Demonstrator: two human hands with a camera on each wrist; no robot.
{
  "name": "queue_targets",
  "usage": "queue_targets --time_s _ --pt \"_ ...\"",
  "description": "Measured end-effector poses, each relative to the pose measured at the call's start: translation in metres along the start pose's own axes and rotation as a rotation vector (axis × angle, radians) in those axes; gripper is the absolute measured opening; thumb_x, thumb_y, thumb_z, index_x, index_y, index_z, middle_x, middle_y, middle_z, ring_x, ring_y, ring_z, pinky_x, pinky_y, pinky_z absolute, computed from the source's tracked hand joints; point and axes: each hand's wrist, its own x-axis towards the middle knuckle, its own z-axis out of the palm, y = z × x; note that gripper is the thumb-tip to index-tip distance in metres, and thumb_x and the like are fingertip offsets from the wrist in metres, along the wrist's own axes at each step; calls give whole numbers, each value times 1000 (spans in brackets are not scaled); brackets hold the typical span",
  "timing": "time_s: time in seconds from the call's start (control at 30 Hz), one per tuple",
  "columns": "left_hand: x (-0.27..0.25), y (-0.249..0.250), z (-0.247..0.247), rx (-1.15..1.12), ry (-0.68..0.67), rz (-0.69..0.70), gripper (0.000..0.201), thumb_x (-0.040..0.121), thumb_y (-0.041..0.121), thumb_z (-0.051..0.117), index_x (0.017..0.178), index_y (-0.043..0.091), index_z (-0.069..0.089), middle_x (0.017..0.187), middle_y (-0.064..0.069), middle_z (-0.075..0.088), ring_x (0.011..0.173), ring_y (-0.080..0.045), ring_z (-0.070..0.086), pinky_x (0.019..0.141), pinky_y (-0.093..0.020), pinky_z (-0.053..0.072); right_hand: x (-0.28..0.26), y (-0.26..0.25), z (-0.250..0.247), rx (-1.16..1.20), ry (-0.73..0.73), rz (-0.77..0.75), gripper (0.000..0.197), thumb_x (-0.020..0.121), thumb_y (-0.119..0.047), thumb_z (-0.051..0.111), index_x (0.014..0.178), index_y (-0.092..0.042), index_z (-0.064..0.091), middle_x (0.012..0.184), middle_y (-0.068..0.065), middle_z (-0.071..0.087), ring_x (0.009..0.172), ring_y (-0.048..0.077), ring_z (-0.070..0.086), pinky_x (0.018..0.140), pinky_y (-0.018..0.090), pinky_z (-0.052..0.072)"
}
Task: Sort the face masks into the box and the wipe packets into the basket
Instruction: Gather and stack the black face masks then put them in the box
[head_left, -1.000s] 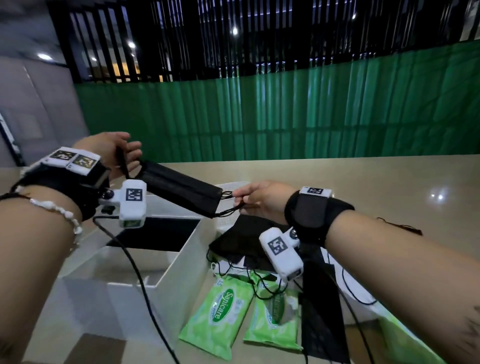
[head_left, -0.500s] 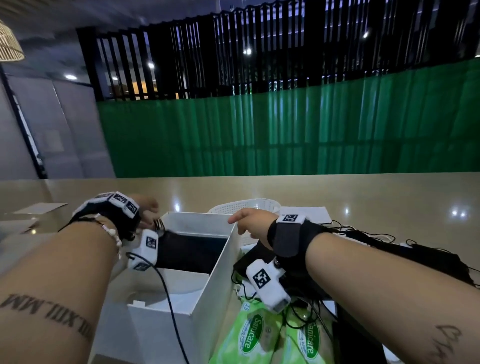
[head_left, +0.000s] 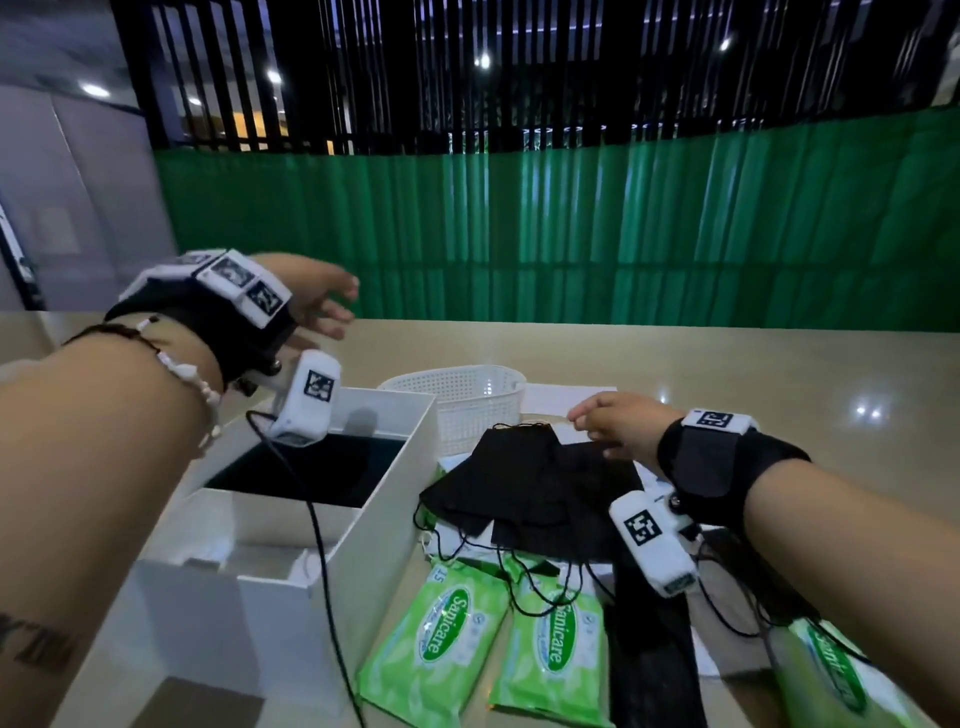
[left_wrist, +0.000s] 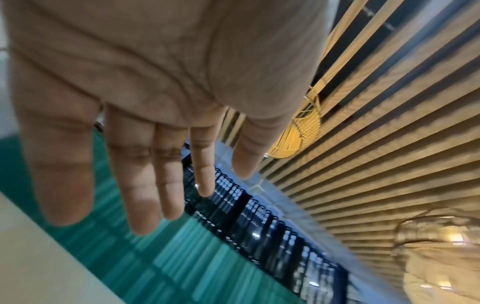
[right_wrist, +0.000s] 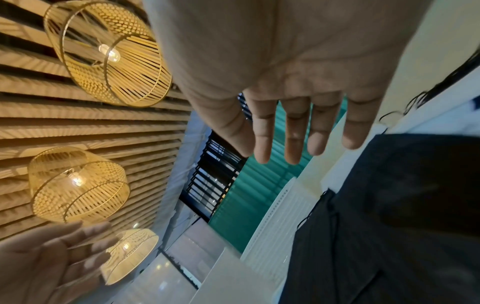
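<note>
From the head view we see our left hand (head_left: 311, 306) above the box (head_left: 363, 525), right hand (head_left: 618, 426) over the face masks (head_left: 530, 493), wipe packets (head_left: 436, 639) on the counter (head_left: 727, 374); wrist views show both palms spread, empty.

"Sanicare" on green wipe packets (head_left: 435, 630), "15" on one corner

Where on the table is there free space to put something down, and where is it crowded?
Bare table lies behind the basket and beyond the right hand. The area right of the box is crowded: black masks and wipe packets overlap.
</note>
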Motion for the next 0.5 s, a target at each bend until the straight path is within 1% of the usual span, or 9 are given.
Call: queue_targets --time_s 0.07,0.1,0.17,0.27,0.3,0.33,0.4,0.47,0.5 --pt "-12 22 21 -12 -108 64 15 97 32 46 96 20 55 80 2 59 74 -16 59 69 -32 46 -6 14 -20 46 -8 58 17 91 -11 52 80 -21 59 85 -3 57 75 9 50 63 24 40" --pt "-19 32 33 -19 -161 90 16 97 33 47 99 20 56 80 2 60 77 -17 60 68 -34 48 -10 22 -29 72 -16 88 14 92 -12 52 81 -19 58 84 -2 58 75 11 51 61 25 40" --pt "-34 45 58 -36 -252 137 16 95 33 49 101 19 56 82 1 62 81 -19 63 69 -35 50 -18 39 -44 105 -33 170 12 92 -15 53 82 -17 57 78 -1 57 69 12 51 57 24 39" --pt "-55 54 99 -71 -367 169 14 94 32 51 99 20 57 87 -1 62 79 -19 63 74 -36 53 -27 65 -57 157 -56 303 6 90 -13 53 84 -14 55 64 0 50 57 13 46 52 22 34" --pt "-60 54 111 -90 -394 162 13 94 30 52 98 19 57 88 -2 61 77 -18 63 75 -37 52 -30 72 -60 192 -65 330 5 89 -12 53 84 -13 54 63 1 46 55 13 43 51 22 31" --pt "-64 53 124 -111 -410 151 13 93 29 53 100 19 57 90 -2 60 76 -18 62 75 -37 52 -32 79 -63 220 -71 347 5 89 -10 52 84 -11 54 65 3 43 54 14 41 49 22 31" --pt "-67 48 145 -130 -413 121 18 93 26 54 109 17 54 95 -2 54 80 -18 59 76 -38 51 -37 89 -65 240 -79 358 7 91 -9 50 85 -9 53 68 5 42 55 15 40 45 20 37" --pt "-65 40 162 -104 -405 102 26 94 25 53 117 15 49 101 -2 49 91 -18 53 79 -37 48 -38 94 -62 237 -75 343 4 90 -9 53 87 -7 54 70 7 50 54 15 46 45 21 41" --pt "-64 35 167 -86 -395 90 29 94 24 52 121 15 48 105 -2 47 96 -18 49 81 -36 45 -38 96 -61 240 -74 337 3 89 -9 55 87 -7 54 68 6 54 53 14 49 47 22 40"
